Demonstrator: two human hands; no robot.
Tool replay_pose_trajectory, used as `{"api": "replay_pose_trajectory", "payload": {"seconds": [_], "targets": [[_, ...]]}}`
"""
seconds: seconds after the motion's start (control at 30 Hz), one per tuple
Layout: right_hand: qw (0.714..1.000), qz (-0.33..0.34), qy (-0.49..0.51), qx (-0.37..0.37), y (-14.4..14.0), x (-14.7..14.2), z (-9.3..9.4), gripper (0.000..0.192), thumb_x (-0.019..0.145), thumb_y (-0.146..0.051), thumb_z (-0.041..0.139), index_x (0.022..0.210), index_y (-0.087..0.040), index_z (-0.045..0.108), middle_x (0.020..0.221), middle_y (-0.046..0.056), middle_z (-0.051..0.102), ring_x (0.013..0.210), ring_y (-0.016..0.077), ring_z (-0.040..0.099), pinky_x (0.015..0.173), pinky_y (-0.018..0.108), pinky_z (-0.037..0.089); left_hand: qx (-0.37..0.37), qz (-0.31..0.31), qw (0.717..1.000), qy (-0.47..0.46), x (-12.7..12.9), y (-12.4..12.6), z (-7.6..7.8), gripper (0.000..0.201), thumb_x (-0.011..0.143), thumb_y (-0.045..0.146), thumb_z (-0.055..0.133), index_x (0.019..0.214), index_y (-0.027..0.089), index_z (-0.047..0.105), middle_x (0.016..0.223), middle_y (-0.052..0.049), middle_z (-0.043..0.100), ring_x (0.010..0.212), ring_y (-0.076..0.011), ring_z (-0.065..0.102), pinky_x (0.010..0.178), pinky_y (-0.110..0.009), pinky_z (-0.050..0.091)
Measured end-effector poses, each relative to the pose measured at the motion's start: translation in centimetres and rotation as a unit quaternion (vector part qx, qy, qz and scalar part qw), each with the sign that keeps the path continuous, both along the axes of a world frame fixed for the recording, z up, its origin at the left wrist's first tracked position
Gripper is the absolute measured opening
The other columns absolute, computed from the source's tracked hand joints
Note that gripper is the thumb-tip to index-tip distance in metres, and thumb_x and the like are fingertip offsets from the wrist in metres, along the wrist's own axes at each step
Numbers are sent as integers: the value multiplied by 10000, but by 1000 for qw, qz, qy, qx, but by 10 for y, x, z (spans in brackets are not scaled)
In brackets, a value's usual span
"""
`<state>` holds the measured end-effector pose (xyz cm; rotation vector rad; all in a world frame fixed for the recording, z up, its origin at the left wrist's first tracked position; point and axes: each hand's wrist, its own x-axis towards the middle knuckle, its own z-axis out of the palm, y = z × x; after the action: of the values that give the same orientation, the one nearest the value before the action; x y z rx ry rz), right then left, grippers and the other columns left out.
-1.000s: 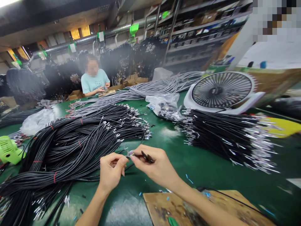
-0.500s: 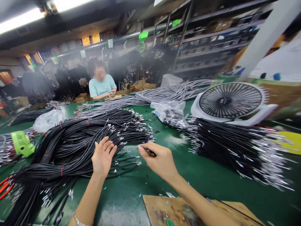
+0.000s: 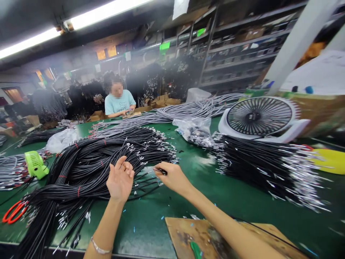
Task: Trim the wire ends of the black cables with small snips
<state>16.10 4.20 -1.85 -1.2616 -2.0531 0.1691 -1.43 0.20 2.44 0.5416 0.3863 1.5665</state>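
My left hand (image 3: pixel 120 181) is raised palm up over the near edge of a bundle of black cables (image 3: pixel 91 169); its fingers are loosely curled and apart, and nothing shows in it. To its right, my right hand (image 3: pixel 175 178) is closed around a slim dark piece that looks like a black cable (image 3: pixel 162 171). Its tip by the fingertips is too small to make out. Loose cable ends with pale, stripped tips lie on the green table between and below the hands. Another stretch of black cable (image 3: pixel 258 227) shows beyond my right forearm; any link to the held piece is hidden.
A stained wooden board (image 3: pixel 178 233) lies at the front. Right are a second black cable bundle (image 3: pixel 253 165) and a fan (image 3: pixel 260 117). A plastic bag (image 3: pixel 195 129), grey cables (image 3: pixel 185 109), red-handled scissors (image 3: pixel 14 212) and a green fan (image 3: pixel 36 164) surround the work. A co-worker (image 3: pixel 120 102) sits opposite.
My right hand has shifted slightly left, closer to my left hand, with the dark piece in it. The fingers of my left hand have curled in more. The view has tilted a little.
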Motion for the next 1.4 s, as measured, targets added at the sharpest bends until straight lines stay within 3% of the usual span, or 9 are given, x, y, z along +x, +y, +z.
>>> {"api": "replay_pose_trajectory", "payload": {"seconds": [0.17, 0.27, 0.43, 0.53, 0.73, 0.9, 1.03, 1.17, 1.4], "targets": [[994, -24, -81, -74, 4, 1, 3, 117, 856, -192, 553, 786, -130, 623, 777, 21, 642, 723, 137, 607, 692, 302, 493, 23, 44, 986, 157, 0, 6, -6, 496, 803, 579, 450, 881, 139, 665, 655, -23, 448, 589, -117, 428, 526, -220, 381], [984, -51, -119, -121, 8, 3, 6, 176, 896, -280, 525, 967, -138, 602, 968, 45, 628, 837, 154, 610, 752, 353, 508, 25, 64, 942, 328, 0, 17, -19, 535, 733, 627, 500, 856, 134, 665, 611, -4, 471, 541, -106, 432, 513, -226, 376], [968, -87, -154, -177, 17, 7, 6, 229, 901, -283, 516, 1092, -167, 567, 1113, 71, 584, 934, 183, 592, 797, 379, 502, 24, 72, 858, 508, 4, 31, -48, 166, 636, 303, 686, 664, 139, 686, 559, -1, 575, 505, -107, 464, 519, -227, 371], [961, -103, -167, -195, 20, 9, 3, 242, 899, -283, 519, 1110, -171, 559, 1134, 74, 573, 952, 190, 586, 804, 386, 499, 49, 106, 803, 584, 6, 34, -60, 33, 620, 167, 663, 637, 167, 691, 600, -3, 620, 577, -129, 516, 606, -249, 407], [954, -114, -182, -209, 23, 12, 1, 256, 896, -284, 525, 1124, -172, 551, 1141, 74, 568, 958, 194, 585, 801, 386, 500, 113, 122, 733, 660, 12, 35, -69, 103, 626, 94, 631, 640, 173, 696, 627, -17, 644, 567, -136, 538, 607, -255, 424], [953, -107, -186, -212, 27, 14, 0, 262, 895, -284, 526, 1130, -171, 547, 1145, 76, 566, 960, 196, 585, 801, 388, 500, 159, 137, 699, 684, 20, 23, -64, 113, 738, 257, 617, 726, 183, 701, 688, -45, 662, 609, -153, 576, 614, -246, 432], [953, -108, -188, -212, 29, 13, 3, 261, 895, -283, 528, 1131, -173, 547, 1144, 75, 566, 958, 195, 585, 798, 385, 501, 188, 122, 679, 699, 22, 19, -63, 69, 644, 275, 714, 674, 216, 692, 669, -34, 666, 629, -176, 601, 628, -244, 431], [954, -122, -181, -205, 29, 11, 8, 263, 893, -285, 529, 1130, -172, 548, 1144, 74, 566, 962, 198, 584, 800, 385, 500, 200, 109, 683, 694, 25, 25, -69, 70, 632, 255, 705, 696, 234, 689, 685, -39, 673, 663, -207, 618, 613, -249, 436], [966, -130, -123, -189, 39, 14, 8, 278, 891, -285, 533, 1138, -158, 540, 1141, 78, 566, 960, 201, 585, 800, 399, 500, 196, 88, 685, 696, 23, 45, -82, 327, 725, 324, 568, 1031, 230, 635, 607, 11, 645, 529, -178, 601, 569, -272, 488]]}}
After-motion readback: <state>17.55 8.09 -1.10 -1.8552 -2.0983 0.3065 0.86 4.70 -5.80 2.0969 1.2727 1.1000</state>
